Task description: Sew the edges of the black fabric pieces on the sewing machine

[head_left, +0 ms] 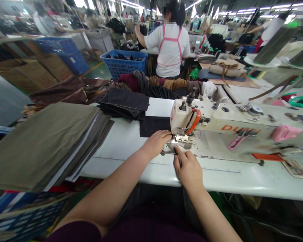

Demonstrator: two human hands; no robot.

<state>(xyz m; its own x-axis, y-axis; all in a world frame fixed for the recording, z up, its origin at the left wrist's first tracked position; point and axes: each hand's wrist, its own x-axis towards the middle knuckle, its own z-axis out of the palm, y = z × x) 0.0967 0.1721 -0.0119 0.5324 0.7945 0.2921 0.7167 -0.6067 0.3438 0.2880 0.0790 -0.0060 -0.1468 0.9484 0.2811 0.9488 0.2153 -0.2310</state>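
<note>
A dark fabric piece (pixel 155 126) lies on the machine bed, running under the head of a white sewing machine (pixel 184 116). My left hand (pixel 155 144) rests flat at that fabric's near edge, fingers stretched toward the presser foot (pixel 181 137). Closer to the table's front edge is my right hand (pixel 190 168), its index finger extended onto the metal plate (pixel 171 148) and its thumb apart, with no object visible in it. The left fingertips partly hide the fabric beside the needle area.
Stacked dark pieces (pixel 126 102) lie behind the fabric. A large pile of olive-grey panels (pixel 45 141) covers the table's left side. Beyond are bundled garments (pixel 171 84), a blue basket (pixel 126 62) and a co-worker (pixel 170 43) facing away. Thread cones (pixel 276 43) stand at right.
</note>
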